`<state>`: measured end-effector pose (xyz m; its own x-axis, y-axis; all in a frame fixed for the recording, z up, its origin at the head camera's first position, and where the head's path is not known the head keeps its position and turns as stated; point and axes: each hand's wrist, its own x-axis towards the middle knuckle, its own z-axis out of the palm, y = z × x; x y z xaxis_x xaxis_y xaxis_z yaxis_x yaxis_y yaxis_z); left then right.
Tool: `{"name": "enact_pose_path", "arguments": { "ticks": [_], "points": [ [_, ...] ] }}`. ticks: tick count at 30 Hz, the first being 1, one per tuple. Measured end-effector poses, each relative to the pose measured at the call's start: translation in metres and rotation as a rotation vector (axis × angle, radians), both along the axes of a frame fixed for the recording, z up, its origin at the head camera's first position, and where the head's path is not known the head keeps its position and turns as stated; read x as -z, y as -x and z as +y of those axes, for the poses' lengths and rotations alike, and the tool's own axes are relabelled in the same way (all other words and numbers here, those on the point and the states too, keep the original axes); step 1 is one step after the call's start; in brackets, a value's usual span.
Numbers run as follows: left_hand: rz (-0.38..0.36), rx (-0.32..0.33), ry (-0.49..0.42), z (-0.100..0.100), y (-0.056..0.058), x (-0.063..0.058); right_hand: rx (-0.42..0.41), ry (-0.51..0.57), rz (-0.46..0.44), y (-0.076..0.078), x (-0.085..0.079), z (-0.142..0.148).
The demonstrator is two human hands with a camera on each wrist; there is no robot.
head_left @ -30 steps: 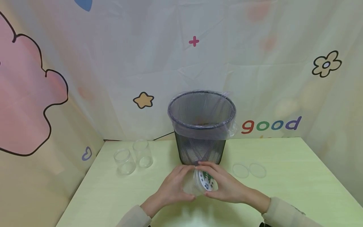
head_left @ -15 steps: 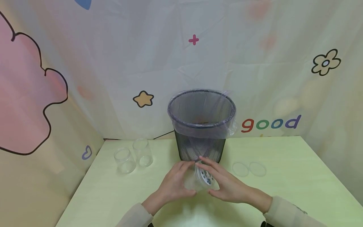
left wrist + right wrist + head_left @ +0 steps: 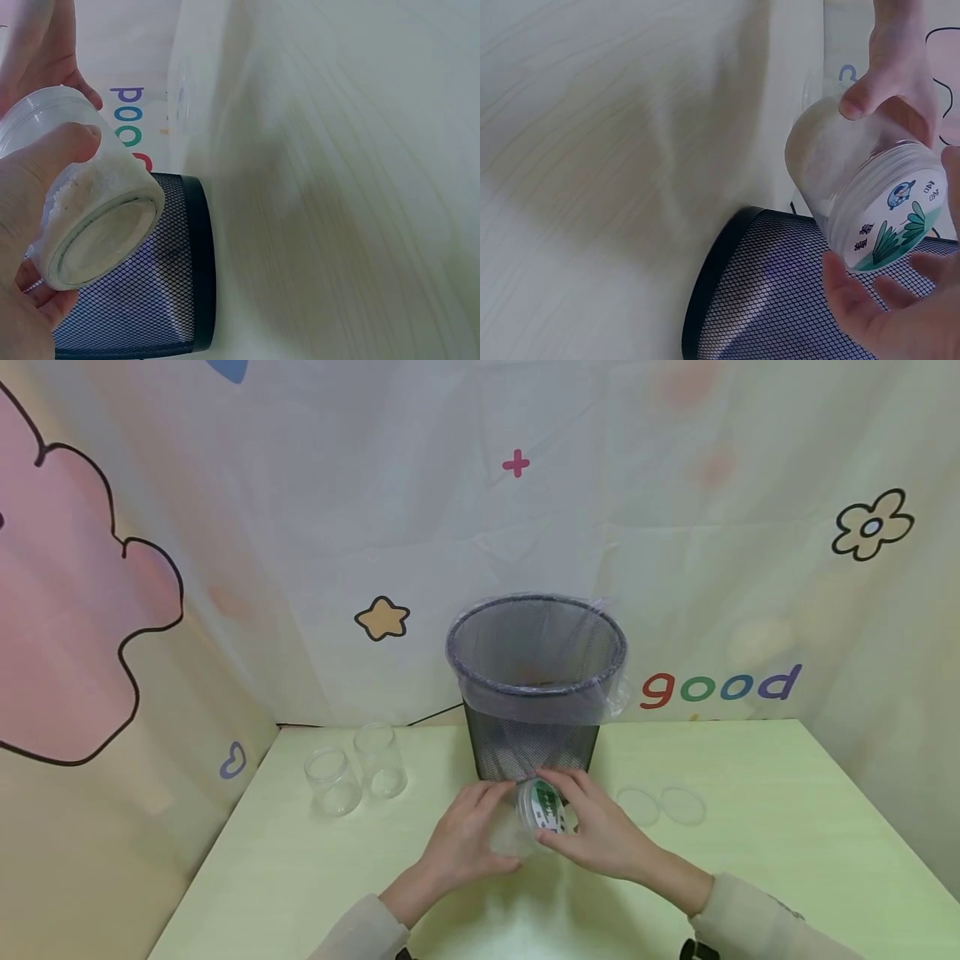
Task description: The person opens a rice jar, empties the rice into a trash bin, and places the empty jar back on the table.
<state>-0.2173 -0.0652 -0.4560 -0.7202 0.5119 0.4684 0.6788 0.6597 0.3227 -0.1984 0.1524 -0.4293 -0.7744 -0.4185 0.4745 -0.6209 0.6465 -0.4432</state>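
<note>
A clear plastic jar [image 3: 105, 187] with a whitish filling lies tilted on its side in the air, in front of the mesh bin. My left hand [image 3: 467, 831] grips its body, thumb on one side and fingers round the other. Toward the right faces the screw lid [image 3: 892, 206], which bears a white label with green leaves and a small blue figure. Thumb and fingers of my right hand [image 3: 600, 827] span the lid's rim. The jar's base [image 3: 106, 244] points to the left wrist camera.
Behind the hands stands a black mesh bin [image 3: 536, 747] lined with a clear bag. Two open clear jars [image 3: 333, 785] stand at the left of the table [image 3: 750, 877]. Two clear rings [image 3: 683, 807] lie at the right. A printed curtain [image 3: 420, 510] hangs behind.
My right hand's fingers spread a little around the lid, then closed in on it again. The lid's label shows at a different angle. My left hand keeps its grip on the jar.
</note>
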Motion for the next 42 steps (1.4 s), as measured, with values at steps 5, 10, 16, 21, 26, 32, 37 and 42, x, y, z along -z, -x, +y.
{"name": "enact_pose_path", "arguments": {
  "ticks": [5,10,16,21,26,32,37,42],
  "points": [
    [0.015,-0.005,0.013,0.0023,0.0004,0.0007,-0.015,0.031,-0.093,-0.0003,-0.0011,0.0],
    [0.022,-0.001,0.013,0.0028,-0.0006,0.0025,-0.058,0.06,-0.162,-0.0009,-0.0016,0.0017],
    [0.029,0.001,0.013,0.0027,-0.0021,0.0033,-0.124,0.06,-0.156,-0.0009,-0.0016,0.0039],
    [0.048,0.002,0.015,0.0024,-0.0026,0.0031,-0.177,0.029,-0.085,-0.0006,0.0,0.0061],
    [0.054,0.002,0.013,0.0022,-0.0029,0.0026,-0.211,-0.019,0.007,-0.0014,0.001,0.0071],
    [0.059,0.001,0.013,0.0021,-0.0025,0.0023,-0.239,-0.033,0.029,-0.0029,0.0009,0.0071],
    [0.049,-0.003,0.013,0.0019,-0.0016,0.001,-0.24,-0.043,0.057,-0.0025,0.0044,0.0077],
    [0.032,-0.012,0.012,0.0012,-0.0003,0.0017,-0.163,-0.031,0.063,-0.0005,0.0058,0.0083]
  ]
}}
